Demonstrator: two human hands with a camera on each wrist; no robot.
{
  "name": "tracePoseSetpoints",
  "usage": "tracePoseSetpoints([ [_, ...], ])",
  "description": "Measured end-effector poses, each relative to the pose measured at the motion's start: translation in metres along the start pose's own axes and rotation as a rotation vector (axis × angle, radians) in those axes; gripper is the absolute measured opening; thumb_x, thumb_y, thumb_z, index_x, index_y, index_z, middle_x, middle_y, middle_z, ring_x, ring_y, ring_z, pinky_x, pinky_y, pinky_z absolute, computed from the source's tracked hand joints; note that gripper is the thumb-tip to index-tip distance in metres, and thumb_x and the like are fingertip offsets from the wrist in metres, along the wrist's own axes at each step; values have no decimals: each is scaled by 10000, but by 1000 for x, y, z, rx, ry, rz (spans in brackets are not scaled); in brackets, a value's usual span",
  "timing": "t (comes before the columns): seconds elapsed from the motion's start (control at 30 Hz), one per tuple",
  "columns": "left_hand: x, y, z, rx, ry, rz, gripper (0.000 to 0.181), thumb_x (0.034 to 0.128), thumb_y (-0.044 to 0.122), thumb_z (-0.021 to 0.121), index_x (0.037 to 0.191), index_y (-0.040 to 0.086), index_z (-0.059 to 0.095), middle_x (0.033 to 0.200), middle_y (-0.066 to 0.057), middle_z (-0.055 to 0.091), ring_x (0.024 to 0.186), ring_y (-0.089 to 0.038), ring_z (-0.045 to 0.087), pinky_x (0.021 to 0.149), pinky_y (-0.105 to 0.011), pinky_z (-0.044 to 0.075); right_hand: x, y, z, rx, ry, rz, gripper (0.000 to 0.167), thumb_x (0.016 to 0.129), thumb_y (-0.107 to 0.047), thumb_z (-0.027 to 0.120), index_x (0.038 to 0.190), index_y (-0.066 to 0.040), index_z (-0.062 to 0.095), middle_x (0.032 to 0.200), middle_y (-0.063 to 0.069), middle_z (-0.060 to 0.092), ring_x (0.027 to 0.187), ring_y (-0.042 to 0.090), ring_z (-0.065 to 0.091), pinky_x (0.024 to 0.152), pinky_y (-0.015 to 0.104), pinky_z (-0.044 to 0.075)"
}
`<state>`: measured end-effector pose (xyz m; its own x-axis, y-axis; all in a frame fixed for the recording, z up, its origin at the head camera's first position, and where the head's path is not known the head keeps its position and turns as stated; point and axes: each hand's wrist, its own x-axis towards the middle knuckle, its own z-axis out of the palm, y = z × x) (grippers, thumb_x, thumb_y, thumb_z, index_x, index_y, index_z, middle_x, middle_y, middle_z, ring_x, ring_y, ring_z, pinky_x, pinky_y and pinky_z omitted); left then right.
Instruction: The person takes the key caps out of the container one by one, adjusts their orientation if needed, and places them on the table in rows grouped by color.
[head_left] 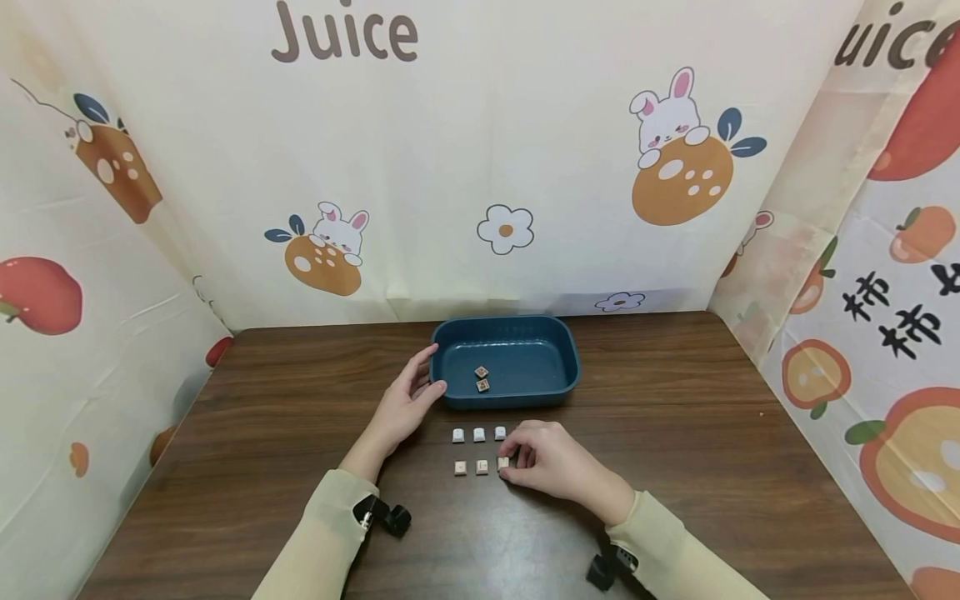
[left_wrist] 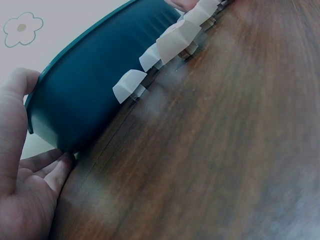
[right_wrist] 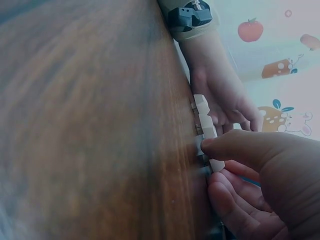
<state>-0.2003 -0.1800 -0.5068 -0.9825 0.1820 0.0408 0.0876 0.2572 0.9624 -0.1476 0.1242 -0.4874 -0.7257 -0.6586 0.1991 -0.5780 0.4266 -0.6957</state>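
Observation:
In the head view my left hand (head_left: 405, 407) holds the left end of a dark blue tray (head_left: 510, 401), its thumb at the near corner and fingers along the side. My right hand (head_left: 558, 462) pinches a cream keycap (head_left: 503, 463) between thumb and fingers, at the right end of the nearer row. Two more cream keycaps (head_left: 471, 468) stand left of it. Behind them is a row of three white keycaps (head_left: 479, 435). Inside the tray lie two small brown-patterned square pieces (head_left: 482, 372). The left wrist view shows dark bases under the white keycaps (left_wrist: 131, 85).
The brown wooden table (head_left: 300, 400) runs back to a printed cloth wall (head_left: 450, 167). Similar printed cloth (head_left: 847, 350) hangs at the right and left sides. The tray stands near the table's back edge, behind the keycap rows.

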Motion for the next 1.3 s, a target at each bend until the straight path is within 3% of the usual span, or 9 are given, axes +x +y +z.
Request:
tracePoseSetpoints([
  [0.77, 1, -1, 0, -2, 6, -1, 646, 1112, 276, 679, 1692, 329, 399, 1650, -163, 485, 1507, -358, 510, 1247, -509, 415, 1, 1, -5, 17, -10, 29, 194, 899, -141, 920, 1065, -130, 822, 958, -41, 744, 739, -21, 656, 661, 187, 599],
  [1.03, 1, 0, 0, -7, 0, -1, 648, 1112, 291, 679, 1694, 315, 395, 1663, -172, 470, 1521, -366, 493, 1255, -516, 401, 1, 0, -18, 55, 22, 17, 181, 915, -136, 909, 1067, -168, 816, 975, -44, 746, 735, -14, 668, 650, 217, 612],
  [1.3, 1, -2, -1, 1, 3, -8, 641, 1114, 280, 675, 1692, 317, 398, 1661, -162, 474, 1519, -359, 494, 1253, -516, 404, 2, -4, -27, 56, 35, 12, 175, 923, -128, 902, 1074, -142, 814, 949, -13, 744, 742, -4, 656, 664, 230, 616],
])
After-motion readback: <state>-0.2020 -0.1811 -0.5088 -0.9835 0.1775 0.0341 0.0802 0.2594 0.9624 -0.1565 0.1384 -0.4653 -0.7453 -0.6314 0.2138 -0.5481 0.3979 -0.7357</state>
